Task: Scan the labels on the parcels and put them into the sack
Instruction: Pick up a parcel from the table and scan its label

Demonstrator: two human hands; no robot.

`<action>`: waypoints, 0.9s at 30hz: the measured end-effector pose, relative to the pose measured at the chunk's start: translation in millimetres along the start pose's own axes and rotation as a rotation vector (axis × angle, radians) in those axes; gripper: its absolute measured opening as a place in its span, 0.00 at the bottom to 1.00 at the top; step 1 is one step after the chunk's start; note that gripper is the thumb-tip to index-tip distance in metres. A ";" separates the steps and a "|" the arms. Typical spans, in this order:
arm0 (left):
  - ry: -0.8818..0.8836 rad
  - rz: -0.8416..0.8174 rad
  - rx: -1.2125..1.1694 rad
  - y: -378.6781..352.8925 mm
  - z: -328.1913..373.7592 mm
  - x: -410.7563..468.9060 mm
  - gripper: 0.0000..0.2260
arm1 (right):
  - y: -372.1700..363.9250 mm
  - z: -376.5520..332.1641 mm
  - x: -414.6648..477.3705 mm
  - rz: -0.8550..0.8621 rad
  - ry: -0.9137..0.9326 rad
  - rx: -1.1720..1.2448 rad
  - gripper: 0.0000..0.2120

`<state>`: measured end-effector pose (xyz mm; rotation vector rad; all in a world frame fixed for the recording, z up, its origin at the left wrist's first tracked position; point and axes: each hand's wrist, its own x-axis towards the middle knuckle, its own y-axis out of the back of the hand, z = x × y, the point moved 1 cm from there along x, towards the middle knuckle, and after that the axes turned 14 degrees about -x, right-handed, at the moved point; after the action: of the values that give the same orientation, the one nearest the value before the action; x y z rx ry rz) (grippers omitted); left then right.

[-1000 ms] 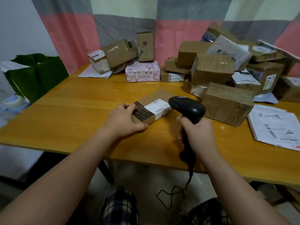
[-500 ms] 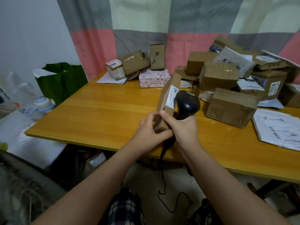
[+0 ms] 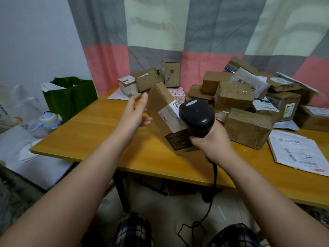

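Two hands at one box (image 3: pixel 160 102), the left one opened.
Half a second earlier the left hand (image 3: pixel 138 111) was curled on the box's lower end beside the right. It had since moved up to the box's upper left edge, fingers straight and slightly apart; whether they touched was unclear. The right hand (image 3: pixel 211 141) stayed clamped round the scanner (image 3: pixel 196 116), fingertips against the box's lower end. The box stood tilted over the table (image 3: pixel 106 139), its label (image 3: pixel 170 114) just left of the scanner head. The sack (image 3: pixel 71 95) sat well left of the left fingers.
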<state>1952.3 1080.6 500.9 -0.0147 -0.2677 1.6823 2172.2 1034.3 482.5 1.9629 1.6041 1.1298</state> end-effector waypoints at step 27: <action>0.014 0.228 0.090 41.6 -87.6 -12.5 0.18 | -25.5 7.5 -27.4 -0.143 -0.176 0.174 0.09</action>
<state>1927.8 1078.6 406.3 0.0108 -0.1846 1.9187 2160.6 1017.5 450.3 1.9544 1.7651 0.7637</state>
